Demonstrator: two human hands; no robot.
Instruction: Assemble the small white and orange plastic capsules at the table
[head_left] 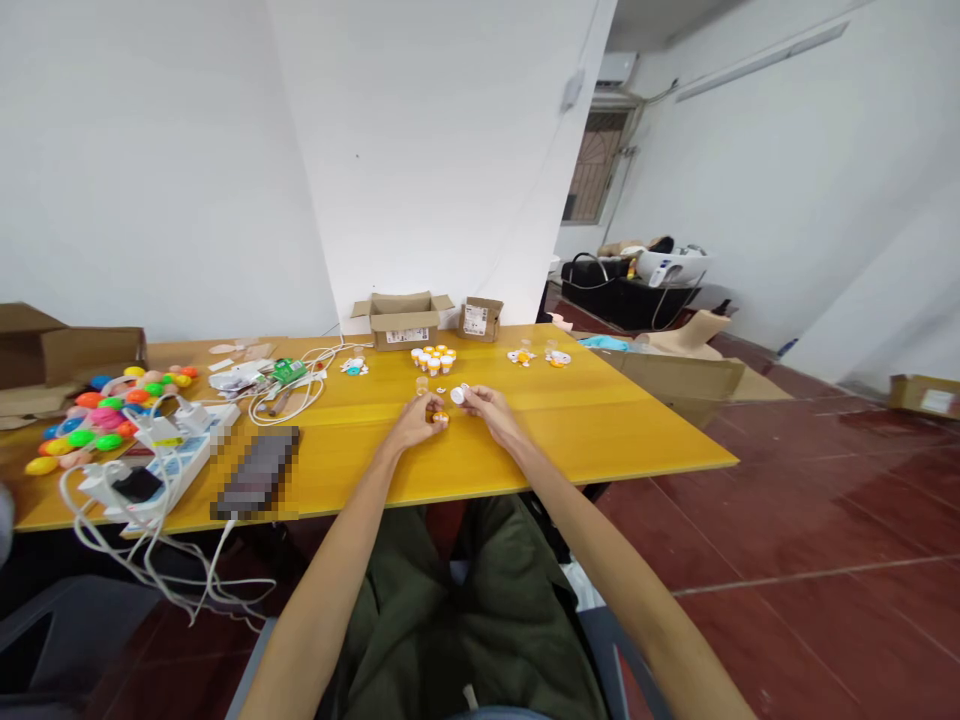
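Observation:
My right hand (489, 412) pinches a small white round cap (458, 396) between its fingertips, just above the table. To its left, my left hand (414, 424) is closed, its fingers curled around a small orange-and-white piece (440, 417). The fingers partly hide this piece. Right behind the left hand stands a clear little cup (422, 384). A tiny white part (441, 391) lies on the table between the two hands. Farther back, several small white-and-orange containers (435, 362) stand together in a cluster.
Two cardboard boxes, an open one (403, 322) and a smaller one (481, 319), stand by the wall. Loose parts (523, 355) lie back right. Left are a phone (259, 472), a power strip (180, 462), cables and colourful plastic eggs (109, 417). The yellow table (600, 440) ends close before me.

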